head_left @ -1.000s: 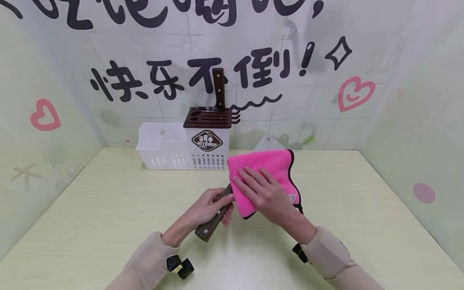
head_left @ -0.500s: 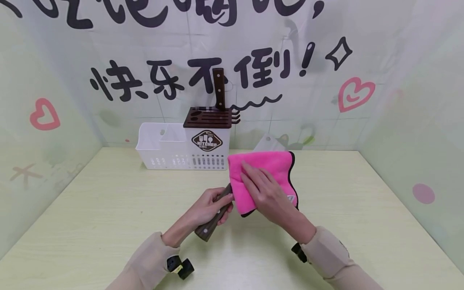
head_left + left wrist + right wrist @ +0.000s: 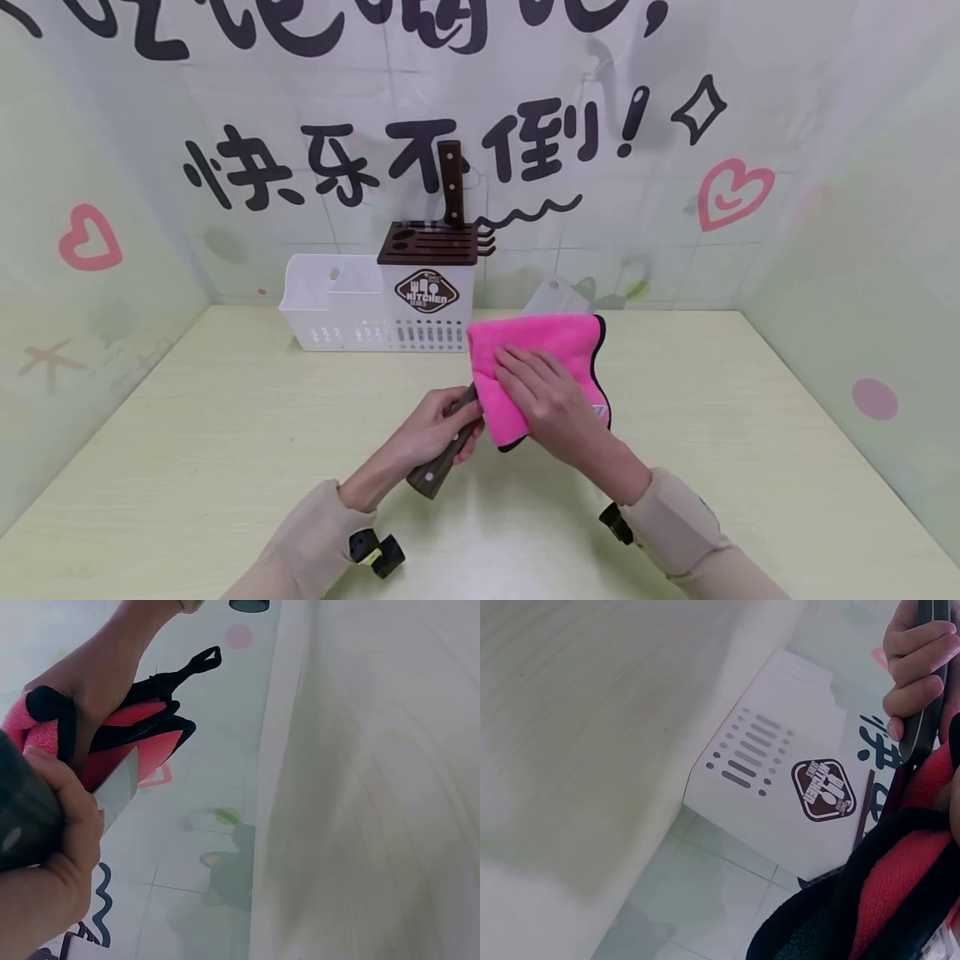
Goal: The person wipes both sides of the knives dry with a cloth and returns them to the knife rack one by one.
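Above the table [image 3: 225,467], a knife [image 3: 444,458] is gripped at its near end by the left hand [image 3: 431,425], its long axis slanting forward and rightward into a cloth [image 3: 570,340] that is pinched over the blade [image 3: 120,789] by the right hand [image 3: 552,407].

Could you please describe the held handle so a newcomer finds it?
Above the pale table, find the pink cloth. At its lower left, the left hand grips a dark riveted handle, tilted, unlike the upright brown handle in the white holder.
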Demonstrator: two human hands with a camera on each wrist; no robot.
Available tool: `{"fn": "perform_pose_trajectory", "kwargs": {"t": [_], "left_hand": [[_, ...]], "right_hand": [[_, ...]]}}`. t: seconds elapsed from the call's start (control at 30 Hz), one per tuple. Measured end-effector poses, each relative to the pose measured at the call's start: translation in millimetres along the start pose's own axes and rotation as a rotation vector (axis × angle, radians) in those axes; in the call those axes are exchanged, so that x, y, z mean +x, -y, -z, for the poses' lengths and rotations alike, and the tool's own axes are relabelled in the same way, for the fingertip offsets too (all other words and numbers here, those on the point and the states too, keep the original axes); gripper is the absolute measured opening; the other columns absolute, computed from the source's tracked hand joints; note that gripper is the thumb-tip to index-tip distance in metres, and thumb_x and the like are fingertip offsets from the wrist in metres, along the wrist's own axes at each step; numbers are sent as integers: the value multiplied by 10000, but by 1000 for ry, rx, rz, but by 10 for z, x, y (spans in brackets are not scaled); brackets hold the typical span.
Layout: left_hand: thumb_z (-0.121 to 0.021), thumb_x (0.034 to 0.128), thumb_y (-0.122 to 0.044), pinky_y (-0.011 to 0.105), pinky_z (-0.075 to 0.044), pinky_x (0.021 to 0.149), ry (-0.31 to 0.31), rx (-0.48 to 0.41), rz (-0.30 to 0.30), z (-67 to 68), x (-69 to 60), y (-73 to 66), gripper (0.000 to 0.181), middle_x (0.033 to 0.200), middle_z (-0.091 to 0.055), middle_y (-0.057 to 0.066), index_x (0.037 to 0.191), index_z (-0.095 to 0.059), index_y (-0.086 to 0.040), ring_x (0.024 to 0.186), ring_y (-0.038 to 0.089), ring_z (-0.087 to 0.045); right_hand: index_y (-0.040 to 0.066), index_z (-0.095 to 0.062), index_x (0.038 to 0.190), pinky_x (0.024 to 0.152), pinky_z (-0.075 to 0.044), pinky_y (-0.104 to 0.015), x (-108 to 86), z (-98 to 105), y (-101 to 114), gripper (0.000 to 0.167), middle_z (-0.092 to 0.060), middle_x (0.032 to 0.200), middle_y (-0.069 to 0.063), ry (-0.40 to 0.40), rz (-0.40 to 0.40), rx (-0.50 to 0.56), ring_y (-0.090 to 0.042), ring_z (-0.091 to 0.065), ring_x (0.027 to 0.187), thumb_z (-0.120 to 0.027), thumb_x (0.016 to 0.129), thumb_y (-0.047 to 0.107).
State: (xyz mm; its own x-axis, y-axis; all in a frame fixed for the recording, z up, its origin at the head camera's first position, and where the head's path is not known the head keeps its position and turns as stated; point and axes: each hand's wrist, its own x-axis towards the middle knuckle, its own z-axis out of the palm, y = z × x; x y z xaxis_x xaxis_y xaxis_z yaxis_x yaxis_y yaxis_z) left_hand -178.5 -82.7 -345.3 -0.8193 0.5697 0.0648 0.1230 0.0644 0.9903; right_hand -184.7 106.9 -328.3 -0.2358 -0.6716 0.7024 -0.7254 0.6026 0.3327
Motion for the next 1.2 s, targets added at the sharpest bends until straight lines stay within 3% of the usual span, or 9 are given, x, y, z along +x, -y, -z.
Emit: {"fn": "perform_pose_trajectory", "kwargs": {"t": [0.1, 0.33, 0.47, 0.77, 0.93, 1.03, 1.2], "left_hand": [[-387, 964, -151, 227, -410, 410, -7, -1, 1, -4, 4, -14, 268, 629, -484, 73, 860, -449, 88, 429, 91, -466], [-356, 967, -132, 235, -411, 411, -33, -2, 17, -9, 18, -32, 260, 614, -479, 68, 861, -453, 85, 426, 100, -458], [-331, 967, -118, 236, -408, 408, -45, -22, 26, -16, 24, -38, 264, 606, -477, 69, 860, -454, 90, 418, 104, -454], [-301, 962, -104, 225, -410, 399, -67, -64, 24, -29, 36, -50, 271, 583, -477, 61, 853, -448, 97, 407, 99, -455], [-305, 964, -115, 226, -409, 391, -82, -69, 18, -25, 41, -61, 280, 585, -479, 59, 861, -452, 99, 402, 97, -453], [-304, 967, -124, 224, -407, 391, -88, -75, 20, -27, 45, -69, 286, 584, -480, 56, 868, -454, 98, 402, 96, -453], [-294, 970, -140, 218, -403, 391, -101, -91, 33, -27, 56, -74, 298, 572, -481, 52, 880, -458, 91, 403, 96, -452]], "right_hand": [[-3, -588, 1128, 893, -435, -373, 7, 7, 7, 266, -576, 1164, -134, 10, 8, -19, -261, -531, 1089, -419, 932, 60], [47, -576, 1173, 909, -421, -369, 19, 35, 31, 408, -580, 1169, -95, 53, 29, -57, -256, -510, 1117, -662, 774, 47], [49, -574, 1176, 912, -418, -375, 13, 38, 40, 465, -578, 1172, -94, 56, 24, -57, -255, -505, 1122, -707, 731, 53], [23, -572, 1169, 926, -403, -396, -11, 25, 60, 295, -558, 1195, -120, 29, 17, -36, -256, -492, 1137, -510, 881, 36], [13, -569, 1168, 913, -412, -396, -17, 33, 74, 282, -531, 1222, -149, 32, 7, -31, -265, -483, 1145, -455, 913, 48], [15, -567, 1172, 907, -415, -393, -21, 39, 80, 308, -531, 1223, -145, 41, 3, -37, -261, -483, 1146, -541, 867, 44], [16, -573, 1166, 891, -423, -388, -26, 41, 86, 494, -554, 1199, -129, 44, 8, -51, -254, -498, 1130, -731, 698, 39]]}}
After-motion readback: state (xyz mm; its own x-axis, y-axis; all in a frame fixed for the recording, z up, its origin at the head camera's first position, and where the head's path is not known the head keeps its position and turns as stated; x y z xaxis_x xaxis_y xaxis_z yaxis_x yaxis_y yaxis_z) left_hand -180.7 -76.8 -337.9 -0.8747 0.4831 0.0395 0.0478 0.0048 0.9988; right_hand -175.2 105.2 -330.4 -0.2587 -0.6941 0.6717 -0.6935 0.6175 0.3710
